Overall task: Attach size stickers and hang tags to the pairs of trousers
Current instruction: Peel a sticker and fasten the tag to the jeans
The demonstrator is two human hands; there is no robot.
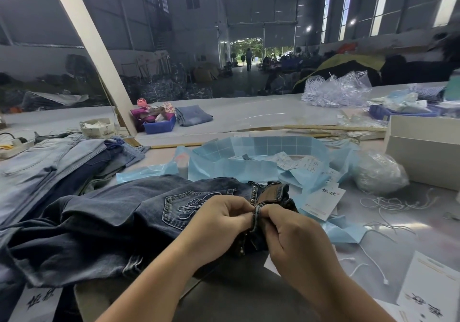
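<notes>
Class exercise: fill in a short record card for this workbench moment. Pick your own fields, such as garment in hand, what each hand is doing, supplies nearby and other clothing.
Garment in hand: dark jeans, lying across the table
Left hand: pinches the belt loop at the waistband
Right hand: pinches the same loop from the other side
Supplies nearby: blue sticker backing sheets; white hang tag right of the waistband; loose white strings
Other clothing: stack of lighter jeans on the left
Hang tag on the jeans: none visible

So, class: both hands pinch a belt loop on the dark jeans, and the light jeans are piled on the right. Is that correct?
Not quite. The head view shows the light jeans piled on the left. Both the left hand and right hand do pinch the belt loop on the dark jeans.
</notes>
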